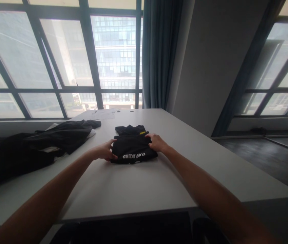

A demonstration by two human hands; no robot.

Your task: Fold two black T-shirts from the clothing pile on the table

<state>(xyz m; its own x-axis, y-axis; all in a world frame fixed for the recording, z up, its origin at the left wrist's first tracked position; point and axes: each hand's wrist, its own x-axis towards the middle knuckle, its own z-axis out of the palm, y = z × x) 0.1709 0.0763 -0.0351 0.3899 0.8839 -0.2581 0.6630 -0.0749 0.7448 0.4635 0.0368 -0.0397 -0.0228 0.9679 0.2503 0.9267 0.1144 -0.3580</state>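
A folded black garment (132,149) with white lettering along its near edge lies on the white table (133,189), a little beyond the middle. My left hand (106,150) grips its left edge, thumb on top. My right hand (156,142) holds its right edge near the far corner. Behind it lies a second folded black garment (131,129) with a small yellow mark showing at its right side.
A heap of loose black clothes (32,145) covers the table's left side, with white paper beneath it. More papers (103,115) lie at the far edge. Windows, a blue curtain (159,54) and a grey pillar stand behind. Dark chair backs sit below the near edge.
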